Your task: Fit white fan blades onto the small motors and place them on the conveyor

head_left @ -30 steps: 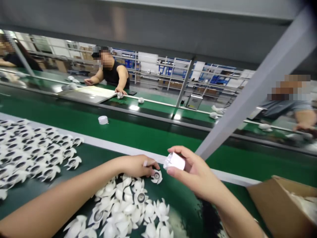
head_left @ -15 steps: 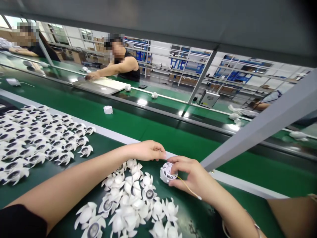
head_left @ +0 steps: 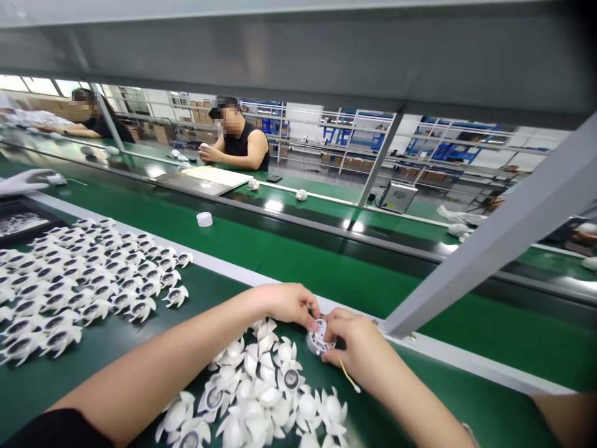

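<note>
My left hand [head_left: 290, 305] and right hand [head_left: 351, 340] grip the white slotted plastic housing [head_left: 319, 338] from both sides, their fingers [head_left: 311, 309] closed to steady it, just beside the white petalled parts [head_left: 261, 392] on the green conveyor belt [head_left: 107, 367], lower centre.

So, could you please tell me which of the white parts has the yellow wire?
The round slotted housing held between the left hand and right hand; the wire trails from under the right hand, and the loose petalled parts show none.
</note>
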`<state>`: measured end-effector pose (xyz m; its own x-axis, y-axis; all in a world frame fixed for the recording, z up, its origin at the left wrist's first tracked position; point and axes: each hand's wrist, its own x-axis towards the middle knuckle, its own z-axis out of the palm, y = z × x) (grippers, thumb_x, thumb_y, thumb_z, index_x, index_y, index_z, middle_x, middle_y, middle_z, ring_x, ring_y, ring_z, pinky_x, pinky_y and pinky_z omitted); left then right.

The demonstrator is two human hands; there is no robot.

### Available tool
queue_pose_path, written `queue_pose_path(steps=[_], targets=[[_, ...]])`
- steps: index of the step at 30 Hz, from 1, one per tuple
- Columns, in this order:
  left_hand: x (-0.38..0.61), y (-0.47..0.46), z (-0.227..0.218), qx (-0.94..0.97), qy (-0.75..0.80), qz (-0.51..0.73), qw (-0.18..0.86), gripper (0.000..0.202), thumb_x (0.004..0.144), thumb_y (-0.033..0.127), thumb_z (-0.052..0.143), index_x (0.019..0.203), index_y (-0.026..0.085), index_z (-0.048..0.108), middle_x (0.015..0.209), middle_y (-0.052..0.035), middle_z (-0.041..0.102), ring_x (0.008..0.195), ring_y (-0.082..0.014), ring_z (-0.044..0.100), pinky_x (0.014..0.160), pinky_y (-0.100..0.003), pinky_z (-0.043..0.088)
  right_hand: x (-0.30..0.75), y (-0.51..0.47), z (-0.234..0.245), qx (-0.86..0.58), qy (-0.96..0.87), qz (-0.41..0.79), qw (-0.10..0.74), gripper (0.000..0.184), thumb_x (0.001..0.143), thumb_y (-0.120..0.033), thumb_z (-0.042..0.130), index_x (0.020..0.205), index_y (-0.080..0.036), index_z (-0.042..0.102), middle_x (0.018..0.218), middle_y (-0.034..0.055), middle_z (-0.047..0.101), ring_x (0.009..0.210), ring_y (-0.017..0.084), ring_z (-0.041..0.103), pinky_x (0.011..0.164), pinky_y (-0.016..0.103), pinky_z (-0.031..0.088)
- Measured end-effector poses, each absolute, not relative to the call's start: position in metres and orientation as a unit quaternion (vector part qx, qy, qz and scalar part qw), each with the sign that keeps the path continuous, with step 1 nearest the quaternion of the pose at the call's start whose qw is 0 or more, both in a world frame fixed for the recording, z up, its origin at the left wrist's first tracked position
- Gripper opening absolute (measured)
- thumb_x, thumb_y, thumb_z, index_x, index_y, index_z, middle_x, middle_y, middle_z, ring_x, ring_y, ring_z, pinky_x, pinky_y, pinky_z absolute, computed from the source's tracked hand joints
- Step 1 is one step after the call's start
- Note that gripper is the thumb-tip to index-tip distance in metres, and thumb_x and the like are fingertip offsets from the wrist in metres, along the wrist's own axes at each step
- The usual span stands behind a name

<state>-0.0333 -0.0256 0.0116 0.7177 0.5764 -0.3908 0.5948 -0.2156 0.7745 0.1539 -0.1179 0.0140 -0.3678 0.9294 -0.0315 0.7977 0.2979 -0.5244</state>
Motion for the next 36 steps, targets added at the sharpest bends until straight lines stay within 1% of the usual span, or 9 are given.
queue_pose_path(steps=[6, 11, 13, 16, 18, 23, 28, 33, 36], targets=[[-0.055, -0.055, 0.04, 0.832, 0.447, 0.117, 0.307, 0.053, 0.072, 0.054, 0.077, 0.113, 0.022, 0.068, 0.104, -0.0043, 0.067, 0.089, -0.0203, 0.062, 0.072, -0.026, 0.045, 0.171, -0.118, 0.009, -0.49, -0.839, 0.178, 0.155, 0.011, 0.078, -0.014, 0.066, 0.088, -0.02, 0.069, 0.115, 0.0071, 0.067, 0.103, 0.022, 0.065, 0.089, 0.033, 0.05], [-0.115, -0.126, 0.075, 0.829, 0.473, 0.194, 0.226, 0.065, 0.085, 0.062, 0.06, 0.14, 0.03, 0.047, 0.146, -0.0082, 0.045, 0.131, -0.0295, 0.045, 0.107, -0.041, 0.042, 0.188, -0.116, 0.015, -0.594, -0.772, -0.034, 0.221, 0.047, 0.089, -0.019, 0.052, 0.136, -0.012, 0.054, 0.152, 0.0213, 0.037, 0.133, 0.037, 0.046, 0.103, 0.053, 0.046], [-0.14, -0.164, 0.068, 0.837, 0.48, 0.182, 0.192, 0.088, 0.074, 0.071, 0.067, 0.148, 0.033, 0.037, 0.157, -0.0085, 0.03, 0.141, -0.0358, 0.034, 0.115, -0.05, 0.033, 0.186, -0.13, 0.023, -0.586, -0.781, -0.023, 0.214, 0.06, 0.088, -0.039, 0.06, 0.142, -0.016, 0.049, 0.156, 0.0198, 0.032, 0.138, 0.041, 0.04, 0.104, 0.058, 0.045], [-0.162, -0.218, 0.035, 0.845, 0.492, 0.15, 0.148, 0.118, 0.054, 0.082, 0.071, 0.153, 0.038, 0.024, 0.162, -0.0088, 0.02, 0.144, -0.045, 0.025, 0.118, -0.066, 0.015, 0.171, -0.167, 0.021, -0.534, -0.829, 0.086, 0.143, 0.107, 0.066, -0.066, 0.076, 0.155, -0.027, 0.031, 0.162, 0.0166, 0.019, 0.141, 0.05, 0.031, 0.099, 0.066, 0.046], [-0.165, -0.241, 0.008, 0.844, 0.505, 0.131, 0.119, 0.118, 0.057, 0.082, 0.07, 0.154, 0.04, 0.018, 0.163, -0.0097, 0.018, 0.145, -0.0458, 0.023, 0.116, -0.07, 0.011, 0.154, -0.191, 0.005, -0.489, -0.855, 0.159, 0.065, 0.126, 0.055, -0.057, 0.086, 0.158, -0.035, 0.018, 0.164, 0.0132, 0.009, 0.14, 0.056, 0.025, 0.095, 0.07, 0.047], [-0.153, -0.253, -0.036, 0.851, 0.505, 0.125, 0.071, 0.114, 0.063, 0.084, 0.064, 0.156, 0.038, 0.015, 0.162, -0.0145, 0.02, 0.144, -0.0481, 0.024, 0.111, -0.074, 0.022, 0.11, -0.217, -0.05, -0.511, -0.845, 0.158, -0.02, 0.115, 0.069, -0.016, 0.074, 0.154, -0.051, 0.004, 0.164, 0.0008, 0.001, 0.142, 0.056, 0.017, 0.092, 0.075, 0.043], [-0.139, -0.235, -0.045, 0.842, 0.513, 0.147, 0.078, 0.113, 0.065, 0.087, 0.057, 0.156, 0.037, 0.013, 0.162, -0.0156, 0.02, 0.145, -0.0489, 0.022, 0.107, -0.08, 0.021, 0.088, -0.203, -0.05, -0.554, -0.821, 0.132, -0.044, 0.148, 0.047, -0.045, 0.09, 0.158, -0.032, -0.007, 0.163, 0.0119, -0.012, 0.144, 0.054, -0.003, 0.106, 0.08, 0.015], [-0.14, -0.23, -0.044, 0.829, 0.52, 0.195, 0.059, 0.133, 0.05, 0.09, 0.066, 0.157, 0.033, 0.011, 0.161, -0.0185, 0.019, 0.143, -0.0551, 0.018, 0.101, -0.087, 0.014, 0.118, -0.199, -0.012, -0.557, -0.825, 0.074, 0.06, 0.126, 0.065, -0.052, 0.079, 0.159, -0.031, -0.003, 0.165, 0.0105, -0.007, 0.148, 0.045, 0.005, 0.113, 0.071, 0.02], [-0.157, -0.258, -0.055, 0.833, 0.498, 0.23, 0.067, 0.109, 0.063, 0.081, 0.066, 0.154, 0.043, 0.02, 0.159, -0.0079, 0.03, 0.144, -0.0483, 0.025, 0.111, -0.079, 0.018, 0.15, -0.246, 0.011, -0.583, -0.797, 0.061, 0.147, 0.087, 0.084, -0.053, 0.058, 0.156, -0.046, 0.01, 0.165, 0.0012, 0.013, 0.147, 0.039, 0.024, 0.107, 0.065, 0.039]])
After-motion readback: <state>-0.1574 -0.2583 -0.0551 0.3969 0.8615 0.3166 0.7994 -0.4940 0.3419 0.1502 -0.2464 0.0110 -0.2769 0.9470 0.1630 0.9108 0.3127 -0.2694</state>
